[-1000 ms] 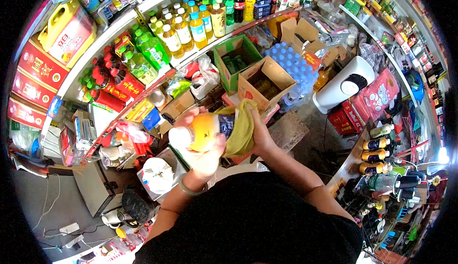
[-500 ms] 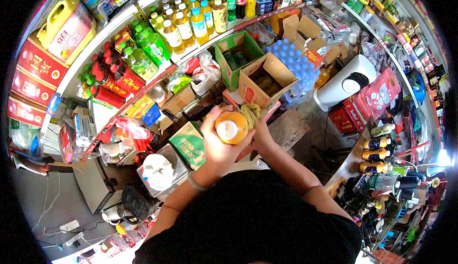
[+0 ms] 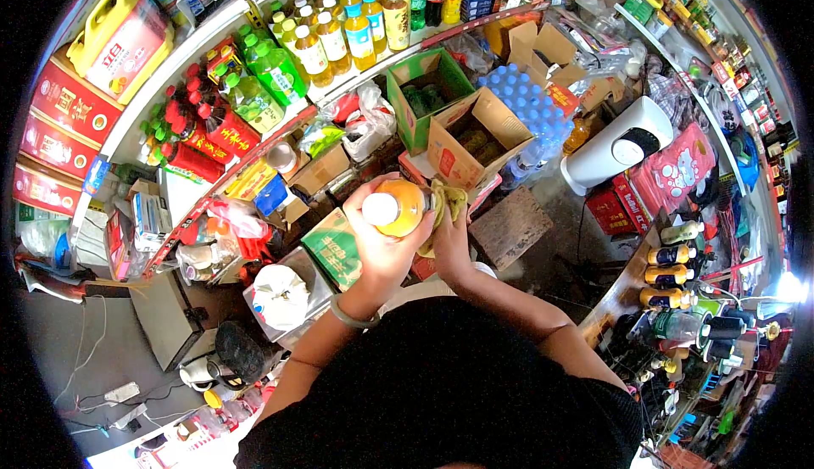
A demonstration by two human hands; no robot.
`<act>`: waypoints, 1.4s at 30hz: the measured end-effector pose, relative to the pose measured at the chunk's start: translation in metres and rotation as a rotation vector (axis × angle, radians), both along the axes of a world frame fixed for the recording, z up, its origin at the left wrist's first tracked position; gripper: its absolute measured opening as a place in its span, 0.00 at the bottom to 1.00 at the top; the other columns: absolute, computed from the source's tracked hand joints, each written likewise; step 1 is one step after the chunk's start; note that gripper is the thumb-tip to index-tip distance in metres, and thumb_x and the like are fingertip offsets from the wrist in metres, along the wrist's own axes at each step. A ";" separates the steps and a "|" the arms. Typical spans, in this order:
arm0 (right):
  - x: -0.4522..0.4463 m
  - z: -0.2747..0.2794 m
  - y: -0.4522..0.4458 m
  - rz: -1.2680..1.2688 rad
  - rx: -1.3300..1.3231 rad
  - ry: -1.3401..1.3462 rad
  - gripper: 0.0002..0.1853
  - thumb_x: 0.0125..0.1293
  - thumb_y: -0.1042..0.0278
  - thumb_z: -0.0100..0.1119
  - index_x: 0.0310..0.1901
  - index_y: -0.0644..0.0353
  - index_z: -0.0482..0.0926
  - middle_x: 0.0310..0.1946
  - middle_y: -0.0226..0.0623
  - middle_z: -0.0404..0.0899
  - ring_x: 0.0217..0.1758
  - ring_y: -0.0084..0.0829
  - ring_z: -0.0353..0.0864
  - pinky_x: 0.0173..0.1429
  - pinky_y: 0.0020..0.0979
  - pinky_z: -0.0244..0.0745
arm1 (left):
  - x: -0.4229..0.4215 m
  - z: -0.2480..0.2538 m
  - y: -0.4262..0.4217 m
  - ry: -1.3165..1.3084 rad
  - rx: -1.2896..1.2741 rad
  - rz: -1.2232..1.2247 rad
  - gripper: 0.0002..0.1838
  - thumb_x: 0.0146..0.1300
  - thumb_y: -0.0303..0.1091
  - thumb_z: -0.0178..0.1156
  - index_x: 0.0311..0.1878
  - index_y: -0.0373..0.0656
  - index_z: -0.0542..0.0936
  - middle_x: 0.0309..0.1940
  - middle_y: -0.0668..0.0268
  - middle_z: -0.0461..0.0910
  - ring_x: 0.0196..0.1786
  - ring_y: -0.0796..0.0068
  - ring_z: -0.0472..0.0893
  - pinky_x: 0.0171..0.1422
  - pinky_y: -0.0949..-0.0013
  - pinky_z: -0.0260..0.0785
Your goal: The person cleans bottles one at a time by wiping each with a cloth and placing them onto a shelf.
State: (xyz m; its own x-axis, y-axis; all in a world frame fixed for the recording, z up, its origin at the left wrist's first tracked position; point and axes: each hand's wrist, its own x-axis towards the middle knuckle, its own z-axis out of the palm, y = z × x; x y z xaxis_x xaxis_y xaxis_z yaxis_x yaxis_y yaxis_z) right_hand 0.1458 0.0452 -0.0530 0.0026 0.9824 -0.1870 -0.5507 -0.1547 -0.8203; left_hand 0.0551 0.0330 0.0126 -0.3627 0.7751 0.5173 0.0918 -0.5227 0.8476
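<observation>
An orange bottle with a white cap (image 3: pixel 398 208) is held in front of my chest, its cap tilted toward the camera. My left hand (image 3: pixel 380 244) is wrapped round its cap end. On the bottle's far side, my right hand (image 3: pixel 449 236) grips a yellow-green cloth (image 3: pixel 449 206) bunched against the bottle. Part of the bottle is hidden by the cloth and my fingers. Beyond my hands stand an open brown carton (image 3: pixel 462 151) and an open green carton (image 3: pixel 411 121).
A curved shelf (image 3: pixel 339 87) carries rows of drink bottles. Blue-capped bottles in plastic wrap (image 3: pixel 530 108) stand beyond the cartons, left of a white appliance (image 3: pixel 619 147). A white bag (image 3: pixel 281 297) lies at lower left; several bottles (image 3: pixel 667 276) line the right counter.
Since a second ago, the bottle has turned and its cap faces the camera more. The cloth, spread wider before, is now bunched near the bottle. The green box at left has come into view.
</observation>
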 end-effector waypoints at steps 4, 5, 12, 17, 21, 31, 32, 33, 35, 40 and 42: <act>-0.005 0.015 -0.015 -0.019 0.172 -0.105 0.16 0.71 0.71 0.43 0.59 0.63 0.60 0.51 0.39 0.68 0.53 0.33 0.70 0.57 0.32 0.67 | -0.001 0.000 -0.002 -0.035 0.036 -0.037 0.38 0.45 0.24 0.73 0.56 0.38 0.58 0.51 0.55 0.71 0.52 0.71 0.75 0.59 0.67 0.68; -0.006 0.024 -0.018 -0.014 0.265 -0.159 0.16 0.70 0.73 0.42 0.58 0.65 0.62 0.53 0.41 0.68 0.56 0.34 0.69 0.61 0.33 0.64 | 0.000 0.001 -0.006 -0.049 -0.100 -0.068 0.38 0.46 0.25 0.72 0.56 0.38 0.59 0.50 0.57 0.72 0.52 0.71 0.75 0.58 0.67 0.69; 0.004 0.046 0.005 0.219 0.396 -0.368 0.18 0.72 0.66 0.37 0.50 0.70 0.72 0.47 0.46 0.76 0.50 0.36 0.77 0.55 0.35 0.72 | -0.018 0.002 -0.019 -0.083 0.049 -0.175 0.40 0.45 0.26 0.73 0.58 0.42 0.58 0.52 0.53 0.71 0.55 0.64 0.73 0.61 0.59 0.65; -0.002 0.020 0.032 0.382 -0.078 0.184 0.23 0.73 0.54 0.38 0.56 0.64 0.69 0.52 0.45 0.75 0.53 0.38 0.77 0.57 0.39 0.73 | -0.037 0.015 -0.017 0.066 0.250 -0.143 0.43 0.44 0.25 0.74 0.61 0.44 0.58 0.53 0.52 0.70 0.55 0.62 0.74 0.60 0.57 0.66; -0.024 0.033 0.027 0.610 -0.114 0.448 0.28 0.72 0.47 0.33 0.62 0.60 0.64 0.60 0.44 0.68 0.62 0.39 0.70 0.65 0.43 0.67 | -0.052 0.023 -0.018 0.176 0.080 -0.094 0.44 0.42 0.28 0.75 0.61 0.43 0.60 0.55 0.54 0.70 0.58 0.62 0.73 0.62 0.59 0.65; -0.041 -0.042 0.031 0.623 0.034 -0.105 0.24 0.73 0.54 0.42 0.64 0.59 0.62 0.58 0.39 0.70 0.58 0.35 0.73 0.60 0.36 0.70 | -0.100 0.025 -0.038 0.519 -0.364 0.109 0.38 0.45 0.42 0.74 0.57 0.41 0.68 0.50 0.59 0.73 0.53 0.59 0.76 0.55 0.63 0.70; -0.046 -0.051 0.032 0.625 0.097 -0.200 0.25 0.72 0.53 0.45 0.64 0.59 0.62 0.58 0.39 0.71 0.57 0.34 0.73 0.59 0.36 0.71 | -0.109 0.024 -0.040 0.537 -0.377 0.133 0.36 0.45 0.42 0.74 0.56 0.41 0.69 0.49 0.59 0.74 0.52 0.59 0.77 0.54 0.63 0.71; -0.055 -0.038 0.029 0.558 -0.199 0.006 0.25 0.72 0.51 0.44 0.63 0.58 0.63 0.58 0.39 0.71 0.57 0.35 0.73 0.58 0.39 0.71 | -0.119 0.030 -0.042 0.538 -0.384 0.190 0.34 0.46 0.42 0.74 0.55 0.41 0.71 0.48 0.58 0.74 0.50 0.58 0.77 0.54 0.63 0.71; -0.064 -0.026 0.028 0.479 -0.523 0.178 0.25 0.72 0.46 0.40 0.60 0.56 0.67 0.57 0.40 0.72 0.58 0.40 0.72 0.57 0.50 0.71 | -0.147 0.026 -0.042 0.406 -0.334 0.228 0.34 0.46 0.38 0.75 0.55 0.40 0.69 0.46 0.60 0.75 0.48 0.65 0.78 0.54 0.65 0.71; -0.042 0.006 0.030 0.583 -0.391 0.417 0.28 0.69 0.43 0.42 0.59 0.58 0.68 0.57 0.45 0.71 0.61 0.44 0.70 0.62 0.53 0.68 | -0.252 0.028 -0.035 0.318 -0.263 0.415 0.34 0.47 0.36 0.74 0.54 0.38 0.67 0.44 0.61 0.76 0.48 0.70 0.77 0.54 0.66 0.70; -0.016 -0.003 0.032 0.291 -0.360 0.310 0.27 0.68 0.44 0.45 0.58 0.57 0.69 0.57 0.44 0.71 0.61 0.44 0.70 0.62 0.53 0.68 | -0.300 0.033 -0.032 0.146 -0.251 0.394 0.33 0.48 0.37 0.74 0.53 0.36 0.67 0.42 0.60 0.76 0.46 0.70 0.78 0.53 0.67 0.71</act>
